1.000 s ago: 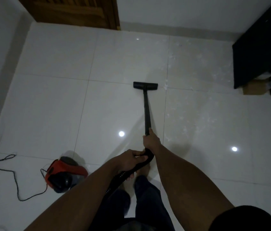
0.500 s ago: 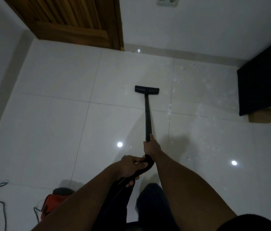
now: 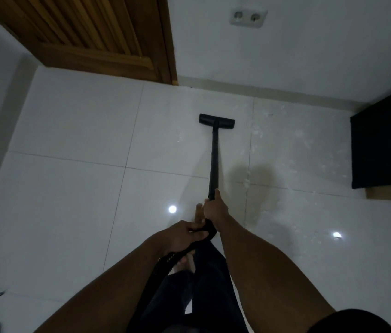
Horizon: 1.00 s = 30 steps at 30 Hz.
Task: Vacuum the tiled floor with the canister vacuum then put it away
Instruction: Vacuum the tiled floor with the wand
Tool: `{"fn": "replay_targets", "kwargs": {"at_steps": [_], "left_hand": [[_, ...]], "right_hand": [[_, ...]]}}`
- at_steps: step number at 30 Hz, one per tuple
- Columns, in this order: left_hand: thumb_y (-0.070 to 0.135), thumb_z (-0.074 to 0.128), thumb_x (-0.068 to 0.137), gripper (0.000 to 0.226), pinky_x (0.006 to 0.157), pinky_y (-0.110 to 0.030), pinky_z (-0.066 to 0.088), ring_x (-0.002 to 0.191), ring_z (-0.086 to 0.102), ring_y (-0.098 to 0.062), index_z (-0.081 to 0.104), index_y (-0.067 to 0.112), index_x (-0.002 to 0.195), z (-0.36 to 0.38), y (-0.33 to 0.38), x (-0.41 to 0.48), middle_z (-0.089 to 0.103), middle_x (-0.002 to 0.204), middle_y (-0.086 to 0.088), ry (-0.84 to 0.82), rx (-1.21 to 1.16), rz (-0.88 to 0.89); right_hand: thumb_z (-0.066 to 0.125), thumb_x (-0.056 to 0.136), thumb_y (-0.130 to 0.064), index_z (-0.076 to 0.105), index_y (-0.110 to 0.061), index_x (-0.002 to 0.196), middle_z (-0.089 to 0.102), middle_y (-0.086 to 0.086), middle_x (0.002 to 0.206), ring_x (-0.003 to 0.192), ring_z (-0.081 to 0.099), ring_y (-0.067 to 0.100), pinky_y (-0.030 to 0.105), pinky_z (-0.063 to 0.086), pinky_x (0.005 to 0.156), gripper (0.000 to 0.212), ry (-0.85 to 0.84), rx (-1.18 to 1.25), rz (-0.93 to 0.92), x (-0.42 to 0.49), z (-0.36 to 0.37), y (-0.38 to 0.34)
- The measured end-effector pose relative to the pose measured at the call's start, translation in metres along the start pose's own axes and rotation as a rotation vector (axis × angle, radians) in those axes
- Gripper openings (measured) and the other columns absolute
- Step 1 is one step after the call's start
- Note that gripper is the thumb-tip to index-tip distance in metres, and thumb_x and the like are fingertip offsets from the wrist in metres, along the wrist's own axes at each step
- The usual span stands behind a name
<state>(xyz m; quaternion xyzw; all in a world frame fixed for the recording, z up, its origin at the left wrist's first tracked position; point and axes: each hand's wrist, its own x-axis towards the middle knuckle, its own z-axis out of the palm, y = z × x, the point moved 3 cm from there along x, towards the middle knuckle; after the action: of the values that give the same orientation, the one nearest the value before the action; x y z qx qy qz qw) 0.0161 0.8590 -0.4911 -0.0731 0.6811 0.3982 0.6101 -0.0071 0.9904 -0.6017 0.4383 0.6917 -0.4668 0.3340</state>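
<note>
The right hand [image 3: 215, 207] curls round the black vacuum wand [image 3: 214, 159]; the left hand [image 3: 185, 236] grips the bent handle [image 3: 207, 228] behind it. The floor head [image 3: 216, 120] lies flat on the tiled floor [image 3: 69, 188] near the wall [image 3: 309, 56]: vacuuming is underway. The next stroke probably steers right, onto the white specks [image 3: 302, 138]. The canister is out of view.

The black floor head [image 3: 216, 121] lies flat on the glossy white tiled floor [image 3: 69, 188]. Its slim black wand [image 3: 214, 159] slants back from it to a ribbed black hose [image 3: 165, 260]. Pale flecks [image 3: 297, 140] dust the tiles just right of the head.
</note>
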Motion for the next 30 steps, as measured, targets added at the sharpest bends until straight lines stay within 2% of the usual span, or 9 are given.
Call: {"fn": "replay_targets", "kwargs": {"at_steps": [2, 6, 10, 11, 13, 15, 21, 25, 30], "left_hand": [[0.041, 0.054, 0.101, 0.055, 0.041, -0.013, 0.045, 0.042, 0.057, 0.0, 0.04, 0.023, 0.151, -0.014, 0.023, 0.012, 0.065, 0.093, -0.003, 0.01, -0.013, 0.009], [0.038, 0.053, 0.102, 0.049, 0.041, -0.011, 0.042, 0.039, 0.055, 0.003, 0.047, 0.017, 0.146, -0.039, 0.067, 0.035, 0.06, 0.079, -0.001, 0.025, -0.025, 0.015], [0.036, 0.052, 0.103, 0.053, 0.044, -0.008, 0.043, 0.068, 0.064, -0.007, 0.04, 0.019, 0.152, -0.059, 0.104, 0.054, 0.066, 0.119, -0.014, 0.053, -0.048, 0.019], [0.036, 0.052, 0.103, 0.053, 0.044, -0.008, 0.044, 0.072, 0.066, -0.01, 0.039, 0.02, 0.152, -0.063, 0.112, 0.058, 0.067, 0.114, -0.01, 0.055, -0.066, 0.018], [0.035, 0.052, 0.103, 0.052, 0.042, -0.013, 0.043, 0.054, 0.061, -0.003, 0.04, 0.023, 0.151, -0.07, 0.126, 0.066, 0.063, 0.086, 0.002, 0.047, -0.095, 0.011], [0.036, 0.052, 0.103, 0.05, 0.043, -0.014, 0.044, 0.047, 0.055, -0.001, 0.041, 0.026, 0.151, -0.076, 0.136, 0.075, 0.057, 0.077, 0.006, 0.057, -0.068, 0.013], [0.034, 0.051, 0.103, 0.047, 0.043, -0.016, 0.045, 0.044, 0.054, -0.001, 0.044, 0.024, 0.149, -0.087, 0.152, 0.089, 0.058, 0.077, 0.002, 0.016, -0.027, -0.008], [0.033, 0.051, 0.104, 0.046, 0.042, -0.013, 0.043, 0.044, 0.054, 0.001, 0.047, 0.021, 0.148, -0.084, 0.15, 0.089, 0.058, 0.079, 0.003, 0.037, -0.004, -0.007], [0.038, 0.054, 0.102, 0.048, 0.041, -0.023, 0.047, 0.042, 0.054, -0.013, 0.046, 0.027, 0.147, -0.082, 0.14, 0.082, 0.059, 0.075, -0.007, 0.056, -0.04, -0.006]], "right_hand": [[0.044, 0.102, -0.017, 0.005, -0.035, 0.158, 0.053, 0.008, 0.143, 0.118, 0.058, 0.028, 0.033, 0.051, 0.094, 0.071, -0.01, -0.035, -0.014, 0.017, -0.013, -0.022], [0.043, 0.104, -0.016, 0.002, -0.03, 0.159, 0.05, 0.014, 0.143, 0.12, 0.055, 0.03, 0.024, 0.04, 0.08, 0.07, -0.017, -0.071, -0.033, 0.047, -0.039, -0.065], [0.041, 0.105, -0.026, 0.003, -0.035, 0.158, 0.054, 0.018, 0.136, 0.097, 0.06, 0.025, 0.027, 0.043, 0.074, 0.067, -0.012, -0.073, -0.037, 0.075, -0.055, -0.101], [0.041, 0.105, -0.027, 0.003, -0.035, 0.158, 0.054, 0.018, 0.136, 0.1, 0.061, 0.026, 0.029, 0.045, 0.076, 0.067, -0.012, -0.089, -0.043, 0.082, -0.059, -0.108], [0.042, 0.104, -0.027, 0.002, -0.035, 0.158, 0.054, 0.018, 0.137, 0.109, 0.061, 0.03, 0.033, 0.05, 0.088, 0.067, -0.006, -0.102, -0.054, 0.093, -0.065, -0.121], [0.042, 0.104, -0.027, 0.002, -0.035, 0.158, 0.054, 0.018, 0.137, 0.112, 0.06, 0.032, 0.04, 0.05, 0.097, 0.068, -0.008, -0.109, -0.063, 0.102, -0.069, -0.131], [0.04, 0.104, -0.027, 0.002, -0.038, 0.157, 0.057, 0.017, 0.134, 0.107, 0.063, 0.03, 0.038, 0.053, 0.092, 0.066, -0.01, -0.097, -0.042, 0.112, -0.078, -0.141], [0.04, 0.105, -0.027, 0.002, -0.038, 0.158, 0.057, 0.016, 0.132, 0.094, 0.062, 0.025, 0.032, 0.05, 0.077, 0.066, -0.01, -0.09, -0.044, 0.111, -0.077, -0.141], [0.044, 0.104, -0.027, 0.01, -0.036, 0.157, 0.059, 0.013, 0.128, 0.082, 0.065, 0.022, 0.038, 0.059, 0.078, 0.064, 0.045, 0.005, -0.109, 0.1, -0.074, -0.138]]}}
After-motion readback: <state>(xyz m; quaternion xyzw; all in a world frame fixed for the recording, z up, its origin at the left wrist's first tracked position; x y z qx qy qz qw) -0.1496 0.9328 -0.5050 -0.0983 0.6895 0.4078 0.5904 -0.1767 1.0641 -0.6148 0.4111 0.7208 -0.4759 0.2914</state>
